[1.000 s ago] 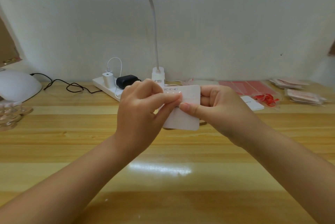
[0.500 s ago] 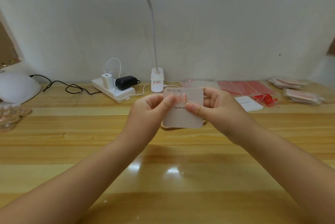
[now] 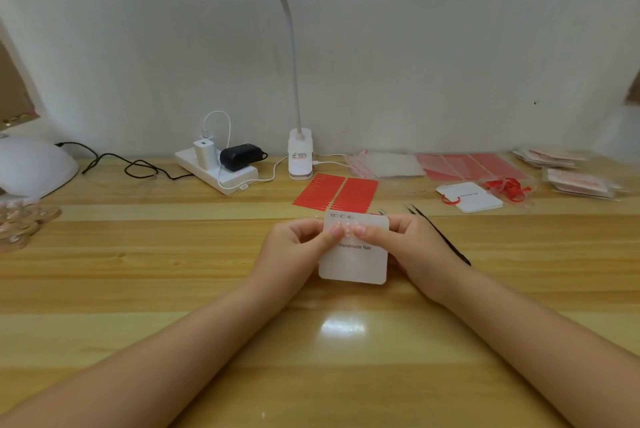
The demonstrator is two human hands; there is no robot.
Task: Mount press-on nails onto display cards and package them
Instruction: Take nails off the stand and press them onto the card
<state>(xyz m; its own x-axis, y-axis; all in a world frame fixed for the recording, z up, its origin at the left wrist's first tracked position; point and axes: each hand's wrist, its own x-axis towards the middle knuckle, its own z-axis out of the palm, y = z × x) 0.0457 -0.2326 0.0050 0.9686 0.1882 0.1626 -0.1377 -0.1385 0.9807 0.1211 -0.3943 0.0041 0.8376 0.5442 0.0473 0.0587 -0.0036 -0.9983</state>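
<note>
A white display card (image 3: pixel 353 263) printed "Handmade Nail" is held low over the wooden table in front of me. My left hand (image 3: pixel 294 247) grips its left edge, thumb pressing on the card's upper face. My right hand (image 3: pixel 412 247) grips the right edge, its thumb pressing beside the left thumb. Small pale press-on nails sit on the card just under the two thumbs and are mostly hidden. A red adhesive strip sheet (image 3: pixel 336 192) lies just behind the card.
Black tweezers (image 3: pixel 440 233) lie to the right of my right hand. A spare white card (image 3: pixel 471 197), red ribbon (image 3: pixel 509 187), clear bags (image 3: pixel 388 164) and packaged sets (image 3: pixel 575 181) sit back right. The lamp base (image 3: pixel 300 157), power strip (image 3: pixel 216 171) and nail lamp (image 3: pixel 31 164) line the back.
The card has come down from in front of the lamp base toward the table. My left thumb now presses next to the right one, and the red strip sheet behind is uncovered.
</note>
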